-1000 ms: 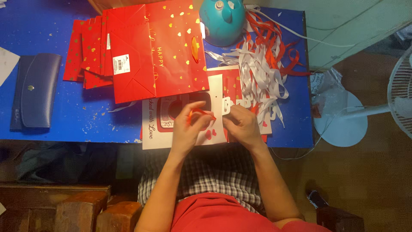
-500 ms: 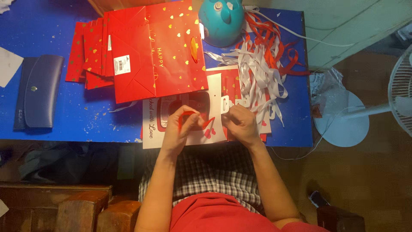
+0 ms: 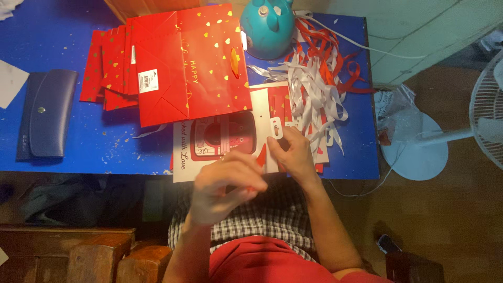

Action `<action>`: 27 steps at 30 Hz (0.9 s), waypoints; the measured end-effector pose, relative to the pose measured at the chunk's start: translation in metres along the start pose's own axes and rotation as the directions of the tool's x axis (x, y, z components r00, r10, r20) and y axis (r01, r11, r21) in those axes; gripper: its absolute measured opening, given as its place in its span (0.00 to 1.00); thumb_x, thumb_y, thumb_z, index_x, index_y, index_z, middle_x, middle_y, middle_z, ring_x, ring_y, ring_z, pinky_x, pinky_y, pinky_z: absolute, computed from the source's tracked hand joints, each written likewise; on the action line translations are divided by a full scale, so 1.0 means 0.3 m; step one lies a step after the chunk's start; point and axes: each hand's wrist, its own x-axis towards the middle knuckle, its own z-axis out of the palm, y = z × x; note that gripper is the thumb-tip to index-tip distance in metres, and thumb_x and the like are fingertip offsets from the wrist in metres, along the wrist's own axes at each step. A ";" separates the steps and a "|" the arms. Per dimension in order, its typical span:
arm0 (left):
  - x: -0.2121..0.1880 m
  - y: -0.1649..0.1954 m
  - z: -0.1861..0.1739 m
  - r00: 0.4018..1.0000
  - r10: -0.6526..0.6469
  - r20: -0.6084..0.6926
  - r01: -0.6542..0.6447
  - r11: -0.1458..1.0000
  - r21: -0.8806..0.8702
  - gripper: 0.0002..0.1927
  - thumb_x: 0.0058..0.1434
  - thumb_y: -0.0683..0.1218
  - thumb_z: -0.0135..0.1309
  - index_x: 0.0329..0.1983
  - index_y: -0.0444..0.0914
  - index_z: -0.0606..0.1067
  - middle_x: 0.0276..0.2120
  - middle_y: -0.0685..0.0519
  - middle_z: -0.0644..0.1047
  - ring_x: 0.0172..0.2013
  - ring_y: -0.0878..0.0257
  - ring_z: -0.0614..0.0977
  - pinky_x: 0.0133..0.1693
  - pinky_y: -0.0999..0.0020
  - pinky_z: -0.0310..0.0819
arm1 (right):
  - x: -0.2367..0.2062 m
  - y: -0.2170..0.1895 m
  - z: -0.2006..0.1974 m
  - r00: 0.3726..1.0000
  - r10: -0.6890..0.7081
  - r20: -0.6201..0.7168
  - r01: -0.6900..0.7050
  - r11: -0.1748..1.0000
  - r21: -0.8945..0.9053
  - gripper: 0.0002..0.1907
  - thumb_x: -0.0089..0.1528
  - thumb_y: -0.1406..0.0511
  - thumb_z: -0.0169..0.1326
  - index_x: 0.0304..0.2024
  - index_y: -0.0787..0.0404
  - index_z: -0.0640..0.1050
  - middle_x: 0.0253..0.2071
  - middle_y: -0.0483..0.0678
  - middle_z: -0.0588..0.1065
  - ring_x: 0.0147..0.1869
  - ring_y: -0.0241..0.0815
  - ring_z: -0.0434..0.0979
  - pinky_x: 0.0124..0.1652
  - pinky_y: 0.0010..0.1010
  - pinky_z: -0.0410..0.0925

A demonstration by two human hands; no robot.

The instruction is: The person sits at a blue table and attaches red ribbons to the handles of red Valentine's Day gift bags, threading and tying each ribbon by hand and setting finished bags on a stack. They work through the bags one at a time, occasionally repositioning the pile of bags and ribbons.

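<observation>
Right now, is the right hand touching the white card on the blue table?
Touching. The head view shows the right hand resting on the white card, fingers pinching its hang-tab edge with no gap visible. The left hand is raised off it.

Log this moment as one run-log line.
left hand: raised off table, fingers curled, hold unclear | right hand: on white card | nearby: red gift bags, ribbon pile, blue table

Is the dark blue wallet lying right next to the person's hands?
No: the dark blue wallet lies at the table's far left edge, well apart from the left hand and right hand.
</observation>
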 end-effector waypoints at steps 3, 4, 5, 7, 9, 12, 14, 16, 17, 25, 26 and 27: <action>0.000 0.050 -0.018 1.000 -0.021 -0.021 0.019 0.994 -0.108 0.06 0.66 0.45 0.62 0.40 0.36 0.81 0.36 0.51 0.83 0.39 0.56 0.84 0.48 0.59 0.81 | -0.008 -0.015 -0.002 0.998 -0.049 -0.033 0.051 0.998 0.049 0.08 0.60 0.67 0.58 0.38 0.66 0.78 0.33 0.53 0.73 0.37 0.49 0.73 0.39 0.38 0.67; -0.002 0.051 -0.016 1.000 -0.023 -0.019 0.020 0.989 -0.144 0.07 0.66 0.46 0.62 0.40 0.37 0.81 0.35 0.52 0.83 0.38 0.56 0.84 0.46 0.61 0.81 | -0.009 -0.016 -0.005 0.995 -0.092 -0.047 0.091 0.995 -0.040 0.09 0.60 0.67 0.60 0.36 0.67 0.76 0.33 0.54 0.72 0.39 0.51 0.72 0.41 0.39 0.67; -0.007 0.047 -0.014 1.000 -0.024 -0.019 0.020 0.984 -0.179 0.08 0.67 0.47 0.62 0.40 0.37 0.81 0.35 0.52 0.83 0.37 0.56 0.83 0.43 0.62 0.81 | -0.011 -0.015 -0.009 0.989 -0.137 -0.057 0.129 0.983 -0.129 0.10 0.59 0.67 0.61 0.34 0.67 0.74 0.33 0.54 0.72 0.41 0.52 0.71 0.42 0.40 0.67; -0.025 0.031 -0.016 0.999 -0.011 -0.042 -0.002 0.956 -0.293 0.09 0.67 0.49 0.62 0.39 0.38 0.82 0.33 0.53 0.83 0.35 0.58 0.81 0.39 0.64 0.80 | -0.022 -0.008 -0.023 0.983 -0.180 -0.045 0.165 0.957 -0.238 0.12 0.59 0.67 0.62 0.34 0.68 0.74 0.33 0.55 0.72 0.42 0.55 0.71 0.44 0.42 0.66; -0.044 0.003 -0.033 0.995 0.024 -0.094 -0.063 0.897 -0.437 0.10 0.68 0.51 0.62 0.39 0.40 0.83 0.30 0.54 0.82 0.31 0.59 0.78 0.35 0.66 0.77 | -0.029 0.006 -0.040 0.982 -0.187 -0.012 0.177 0.944 -0.279 0.12 0.58 0.67 0.63 0.35 0.68 0.75 0.33 0.55 0.72 0.43 0.55 0.72 0.45 0.43 0.66; -0.081 -0.040 -0.068 0.982 -0.008 -0.191 -0.130 0.707 -0.695 0.10 0.65 0.52 0.63 0.37 0.41 0.82 0.23 0.56 0.79 0.26 0.64 0.71 0.26 0.71 0.68 | -0.044 0.031 -0.049 0.998 -0.060 -0.012 0.057 0.983 -0.175 0.12 0.58 0.66 0.62 0.36 0.67 0.75 0.36 0.54 0.73 0.42 0.54 0.73 0.43 0.41 0.67; -0.108 -0.068 -0.075 0.976 -0.015 -0.215 -0.179 0.496 -0.849 0.10 0.66 0.52 0.62 0.37 0.42 0.82 0.24 0.57 0.78 0.26 0.66 0.71 0.27 0.70 0.61 | -0.055 0.045 -0.038 0.996 -0.081 -0.021 0.077 0.984 -0.163 0.11 0.58 0.66 0.62 0.37 0.67 0.76 0.36 0.55 0.73 0.43 0.54 0.73 0.43 0.42 0.67; -0.124 -0.096 -0.081 0.979 -0.024 -0.203 -0.182 0.349 -0.919 0.10 0.67 0.53 0.61 0.38 0.42 0.82 0.25 0.58 0.78 0.26 0.67 0.70 0.26 0.70 0.57 | -0.060 0.056 -0.025 0.994 -0.098 -0.046 0.089 0.982 -0.164 0.11 0.58 0.66 0.62 0.37 0.67 0.75 0.36 0.55 0.73 0.43 0.54 0.73 0.44 0.42 0.67; -0.128 -0.109 -0.084 0.983 -0.027 -0.180 -0.162 0.321 -0.933 0.10 0.67 0.53 0.60 0.39 0.42 0.82 0.25 0.58 0.78 0.25 0.68 0.70 0.25 0.70 0.56 | -0.062 0.058 -0.018 0.992 -0.104 -0.064 0.092 0.981 -0.171 0.11 0.58 0.66 0.62 0.36 0.67 0.75 0.36 0.55 0.73 0.43 0.54 0.73 0.45 0.42 0.66; -0.078 -0.164 -0.008 0.797 -0.599 -0.073 0.468 0.689 -0.553 0.14 0.71 0.47 0.54 0.51 0.32 0.82 0.31 0.56 0.79 0.23 0.74 0.65 0.25 0.78 0.57 | -0.030 0.015 0.004 0.998 -0.032 -0.046 0.017 0.955 -0.297 0.15 0.58 0.60 0.65 0.31 0.65 0.75 0.31 0.53 0.73 0.39 0.54 0.72 0.46 0.43 0.64; -0.068 -0.163 0.002 0.732 -0.672 -0.116 0.578 0.701 -0.418 0.15 0.70 0.45 0.53 0.53 0.32 0.81 0.33 0.53 0.81 0.23 0.74 0.66 0.25 0.78 0.57 | -0.033 0.008 0.008 0.998 -0.027 -0.056 0.010 0.956 -0.292 0.13 0.59 0.61 0.63 0.32 0.63 0.76 0.31 0.51 0.74 0.40 0.53 0.72 0.46 0.43 0.64; -0.058 -0.159 0.004 0.767 -0.634 -0.102 0.556 0.735 -0.388 0.15 0.71 0.44 0.54 0.55 0.31 0.81 0.34 0.52 0.81 0.26 0.72 0.69 0.26 0.78 0.60 | -0.038 0.005 0.011 0.998 -0.020 -0.065 0.001 0.958 -0.286 0.10 0.60 0.62 0.62 0.32 0.62 0.77 0.30 0.50 0.74 0.40 0.52 0.72 0.47 0.43 0.65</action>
